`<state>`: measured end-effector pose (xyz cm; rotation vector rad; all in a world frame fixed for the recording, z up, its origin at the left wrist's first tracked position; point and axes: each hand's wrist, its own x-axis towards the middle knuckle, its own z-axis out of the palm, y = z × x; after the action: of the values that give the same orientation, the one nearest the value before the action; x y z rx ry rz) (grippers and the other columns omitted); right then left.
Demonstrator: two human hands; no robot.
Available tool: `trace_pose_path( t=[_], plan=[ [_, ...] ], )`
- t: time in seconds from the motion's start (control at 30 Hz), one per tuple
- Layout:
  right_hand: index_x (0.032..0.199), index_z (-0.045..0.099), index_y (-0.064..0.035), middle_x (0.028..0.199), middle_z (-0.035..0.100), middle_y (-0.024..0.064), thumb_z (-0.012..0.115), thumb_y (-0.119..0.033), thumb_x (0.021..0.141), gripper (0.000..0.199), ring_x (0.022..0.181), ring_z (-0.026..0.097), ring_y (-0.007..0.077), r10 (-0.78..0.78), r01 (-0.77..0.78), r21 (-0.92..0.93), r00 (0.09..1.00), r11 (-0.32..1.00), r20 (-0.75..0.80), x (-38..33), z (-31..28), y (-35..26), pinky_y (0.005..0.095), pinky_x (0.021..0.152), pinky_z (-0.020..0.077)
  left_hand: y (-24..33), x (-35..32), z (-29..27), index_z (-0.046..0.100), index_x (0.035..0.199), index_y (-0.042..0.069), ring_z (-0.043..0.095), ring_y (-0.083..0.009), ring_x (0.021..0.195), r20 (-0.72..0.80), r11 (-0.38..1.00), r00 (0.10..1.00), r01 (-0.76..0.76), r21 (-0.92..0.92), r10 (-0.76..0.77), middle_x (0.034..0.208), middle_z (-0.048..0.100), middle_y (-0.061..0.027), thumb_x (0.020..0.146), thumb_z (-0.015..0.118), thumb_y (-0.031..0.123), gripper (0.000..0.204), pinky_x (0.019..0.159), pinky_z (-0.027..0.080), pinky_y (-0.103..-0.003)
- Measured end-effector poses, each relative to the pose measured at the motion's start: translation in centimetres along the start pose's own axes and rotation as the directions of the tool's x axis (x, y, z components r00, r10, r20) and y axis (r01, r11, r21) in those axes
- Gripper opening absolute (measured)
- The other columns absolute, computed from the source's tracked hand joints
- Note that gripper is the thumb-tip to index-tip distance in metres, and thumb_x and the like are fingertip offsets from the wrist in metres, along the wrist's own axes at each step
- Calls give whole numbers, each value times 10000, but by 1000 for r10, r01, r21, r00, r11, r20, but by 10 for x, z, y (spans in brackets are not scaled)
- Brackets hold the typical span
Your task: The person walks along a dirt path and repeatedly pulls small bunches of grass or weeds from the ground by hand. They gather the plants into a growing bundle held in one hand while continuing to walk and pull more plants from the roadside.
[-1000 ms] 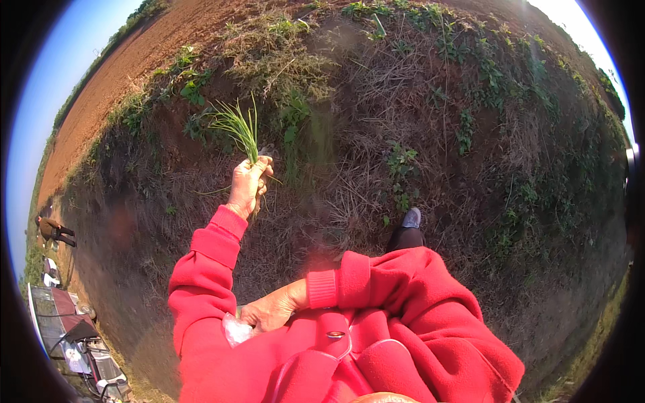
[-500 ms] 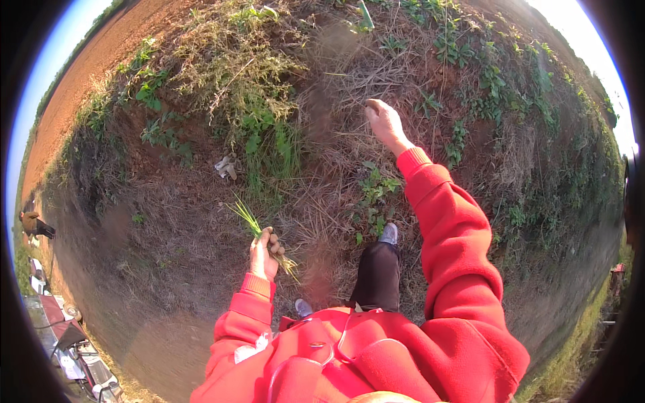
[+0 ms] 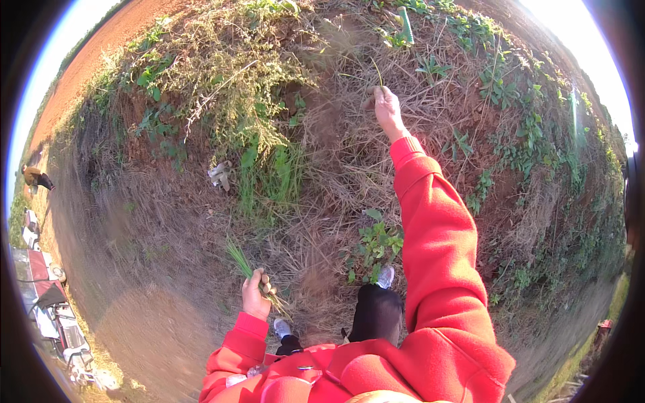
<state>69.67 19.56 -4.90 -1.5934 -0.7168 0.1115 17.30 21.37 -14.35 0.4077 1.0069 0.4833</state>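
My left hand [image 3: 256, 293] is low, in front of my body, its fingers wrapped round a small bunch of thin green grass stalks [image 3: 238, 258]. Their green tips point up and left, and pale, yellowish ends stick out below the fist. Farther out, my right arm reaches up the weedy slope. The fingers of my right hand [image 3: 388, 111] are pinched together over dry straw, at the foot of one thin grass blade [image 3: 377, 71] that rises above them. Whether that blade is still rooted cannot be seen.
A crumpled whitish thing [image 3: 220, 175] lies left of a tuft of tall grass [image 3: 272, 176]. A green ribbed piece [image 3: 406, 25] stands at the top of the slope. A leafy weed [image 3: 376, 243] grows by my right shoe [image 3: 385, 277]. Far left, a person [image 3: 37, 177] bends over near parked vehicles [image 3: 57, 309].
My right hand has reached farther up the slope, and a thin blade now shows at its fingertips. My left hand, with the grass bunch, is lower in view. The view has shifted slightly.
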Motion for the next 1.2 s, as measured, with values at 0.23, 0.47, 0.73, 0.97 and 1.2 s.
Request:
trace_pose_path(
  t=[0.23, 0.47, 0.73, 0.97, 1.2],
  plan=[
    [851, 573, -8, 740, 622, 85, 421, -238, 946, 291, 588, 552, 142, 210, -208, 28, 971, 978, -114, -5, -41, -3, 284, 567, 443, -15, 13, 3, 533, 941, 104, 385, -89, 509, -41, 1000, 999, 6, 14, -5, 683, 470, 14, 908, 527, 215, 116, 495, 366, -291],
    [1179, 512, -75, 1063, 607, 158, 468, -162, 878, 316, 952, 589, 339, -357, 391, -692, 912, 607, 202, 7, -32, -19, 396, 827, 470, -20, 15, -2, 530, 952, 100, 376, -91, 514, -42, 1000, 999, 16, 16, -16, 692, 470, 11, 917, 507, 217, 125, 495, 361, -288],
    [1005, 530, -65, 896, 633, 157, 524, -176, 823, 212, 845, 611, 342, -202, 456, -814, 890, 359, 409, 30, 1, -21, 439, 716, 490, -20, 15, -2, 530, 957, 88, 377, -95, 518, -95, 1000, 995, 9, 24, -7, 702, 476, 9, 921, 505, 233, 152, 497, 355, -288],
    [880, 538, -64, 927, 572, 144, 513, -196, 854, 137, 806, 573, 352, -400, 389, -816, 891, 428, 215, 33, -11, -12, 436, 701, 479, -23, 17, -6, 535, 962, 98, 381, -97, 518, -144, 998, 988, 59, -16, -61, 698, 479, 15, 921, 507, 250, 159, 505, 363, -298],
    [860, 566, -9, 633, 577, 53, 429, -179, 933, 230, 534, 555, 140, -9, 4, -71, 998, 997, -67, 8, -34, -26, 266, 551, 451, -28, 17, -6, 538, 940, 105, 372, -98, 522, -104, 998, 993, 55, 2, -55, 707, 478, 15, 916, 508, 232, 133, 503, 351, -292]
  ],
)
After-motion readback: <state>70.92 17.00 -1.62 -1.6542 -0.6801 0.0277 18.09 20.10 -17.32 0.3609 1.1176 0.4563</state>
